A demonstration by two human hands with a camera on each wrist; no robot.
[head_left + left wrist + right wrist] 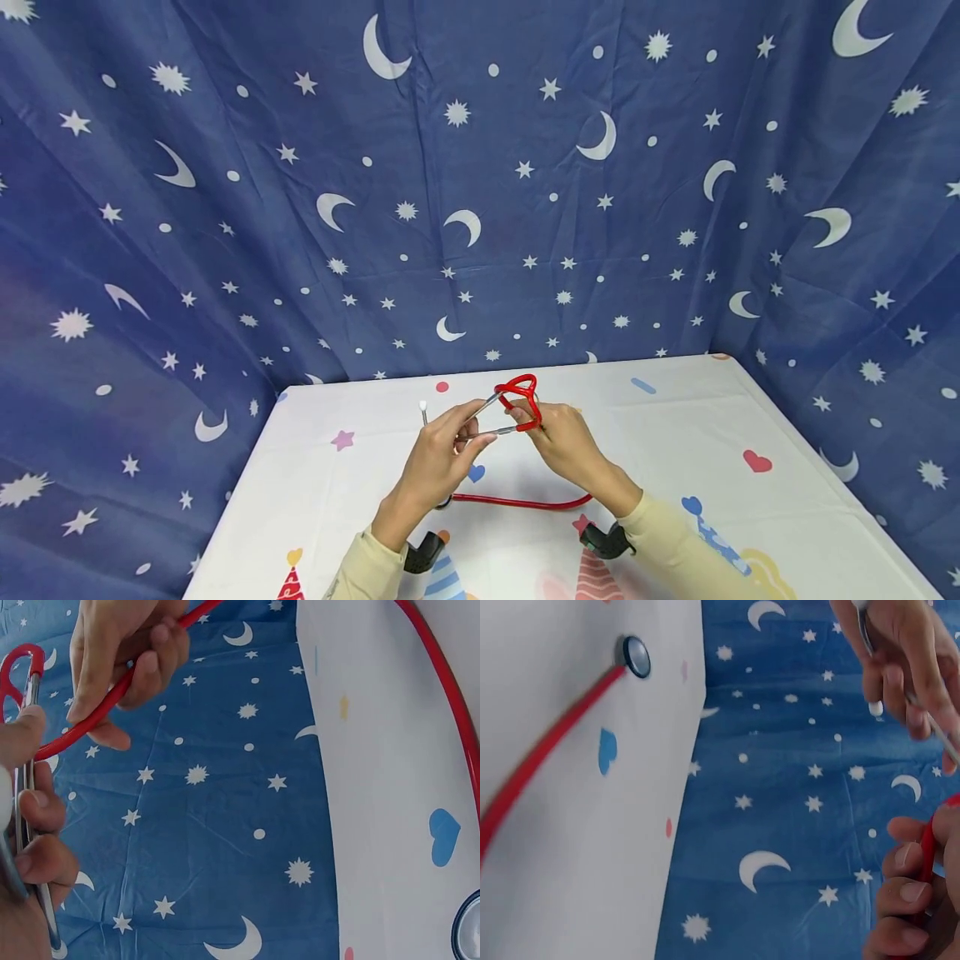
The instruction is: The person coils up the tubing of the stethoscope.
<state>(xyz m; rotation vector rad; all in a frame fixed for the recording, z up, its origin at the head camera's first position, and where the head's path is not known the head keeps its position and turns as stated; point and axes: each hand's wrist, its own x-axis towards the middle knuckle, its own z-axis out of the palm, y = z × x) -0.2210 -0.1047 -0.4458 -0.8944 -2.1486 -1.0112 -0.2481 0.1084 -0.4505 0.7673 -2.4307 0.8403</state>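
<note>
A stethoscope with red tubing is held up over the table by both hands. My left hand grips its metal ear tubes, and a white ear tip pokes out beyond the fingers. Near the red Y-shaped fork, my right hand grips the tubing, its fingers curled round it in the right wrist view. From there the tube drops and runs leftward across the tabletop. Its round chest piece lies on the cloth, mostly hidden behind the left wrist in the head view.
The table wears a white cloth printed with hearts, stars and party hats. Behind it and along the sides hangs a blue curtain with white moons and stars. A dark wrist device sits by each cream sleeve.
</note>
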